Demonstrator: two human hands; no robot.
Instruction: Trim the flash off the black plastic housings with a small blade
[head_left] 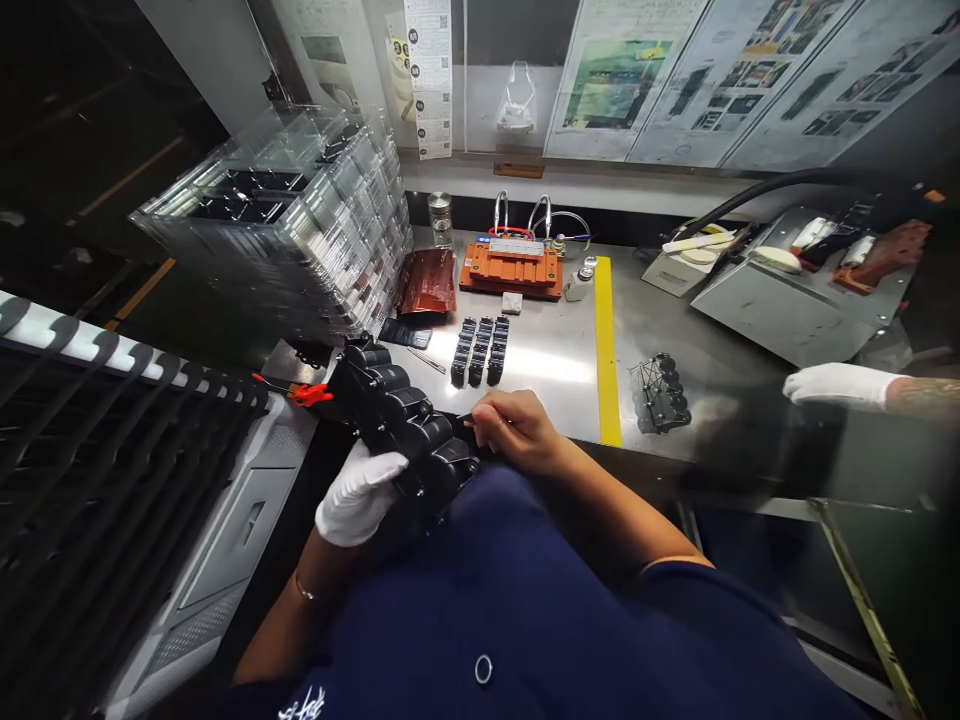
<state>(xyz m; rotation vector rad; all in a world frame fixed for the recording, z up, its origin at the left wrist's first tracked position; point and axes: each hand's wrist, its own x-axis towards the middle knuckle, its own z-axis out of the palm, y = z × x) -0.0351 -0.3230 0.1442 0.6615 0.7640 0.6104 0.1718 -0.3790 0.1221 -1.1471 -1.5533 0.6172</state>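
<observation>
My left hand [360,495], in a white glove, grips a large black moulded plastic part [405,415] with rows of rounded humps, tilted in front of my chest. My bare right hand [516,428] is closed in a pinch around a small thin tool with a dark tip, at the part's right edge; its exact kind is too small to make out. Three narrow black ribbed strips [478,352] lie side by side on the metal bench. Another black moulded part [660,393] rests right of the yellow tape.
Stacked clear trays [337,230] stand at left. An orange fixture [511,268], a small bottle [579,284] and a glass jar [441,220] are at the back. Yellow tape [609,350] crosses the bench. A co-worker's white-gloved hand [840,386] reaches in from the right, near a grey box [772,295].
</observation>
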